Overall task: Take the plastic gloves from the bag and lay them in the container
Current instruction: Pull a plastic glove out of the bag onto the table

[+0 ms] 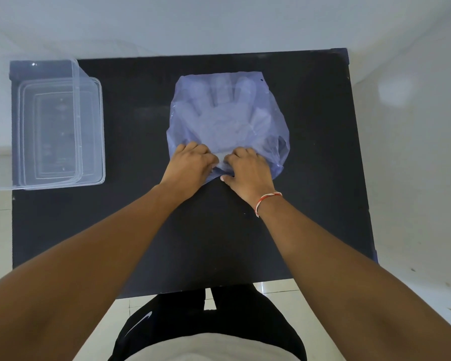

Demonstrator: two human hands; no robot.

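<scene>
Black table [130, 230]: no legible writing. Clear container [60, 131], far left, holds nothing visible. Translucent bag [268, 110], centre, encloses the plastic gloves [227, 118]. Left hand [190, 165] and right hand [248, 168], close together, pinch the bag's near edge.

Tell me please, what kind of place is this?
Probably a plain indoor room set up for a tabletop task: a black table against a bare white wall, on a pale tiled floor.
</scene>
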